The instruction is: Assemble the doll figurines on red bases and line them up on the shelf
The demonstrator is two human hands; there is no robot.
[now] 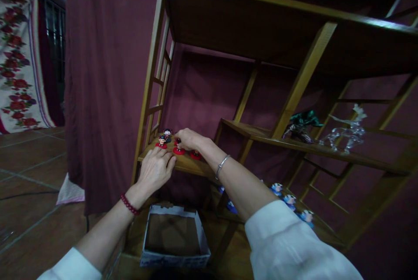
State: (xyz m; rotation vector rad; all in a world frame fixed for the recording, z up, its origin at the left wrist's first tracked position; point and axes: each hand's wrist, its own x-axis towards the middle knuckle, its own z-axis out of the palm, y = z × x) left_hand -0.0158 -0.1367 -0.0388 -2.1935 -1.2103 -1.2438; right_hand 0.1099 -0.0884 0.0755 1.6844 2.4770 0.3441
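Note:
Small doll-like figurines on red bases stand on a wooden shelf (192, 166) at the middle left. My right hand (187, 139) reaches over them from the right, its fingers closed round the upper part of one figurine (178, 150), whose red base shows below. My left hand (156, 167) lies at the shelf's front edge with its fingers extended, just in front of another figurine (161, 142). Behind that one stands a dark-haired figurine (167, 133). Partly hidden under my right wrist is a further red-based figurine (195, 155).
An open cardboard box (174, 254) sits below the shelf. Several blue-and-white figurines (289, 201) stand lower right. A higher shelf holds a green tree-like ornament (303, 123) and a clear glass animal figure (348, 132). A wooden upright (146, 92) and a purple curtain (104, 88) are on the left.

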